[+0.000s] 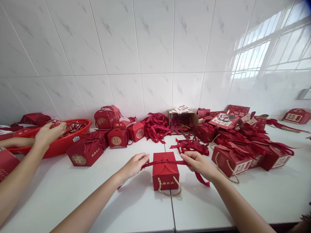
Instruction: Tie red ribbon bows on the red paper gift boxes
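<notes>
A red gift box (165, 174) stands upright on the white table in front of me, its curved top flaps folded together. A rope handle (170, 195) hangs down its near side. Across the top runs a dark red ribbon (165, 162), stretched out to both sides. My left hand (136, 165) is closed, pinching the ribbon left of the box. On the right, my right hand (198, 163) pinches the other side of it, with a loose tail dangling below. Neither hand appears to touch the box itself.
Ribboned boxes (243, 155) crowd the right; loose ribbons (156, 126) and a cardboard carton (194, 121) lie behind. At left, another person's hand (50, 131) is over a red basin (82, 129) of wrapped sweets, near more boxes (85, 152). A tiled wall (155, 48) closes the back.
</notes>
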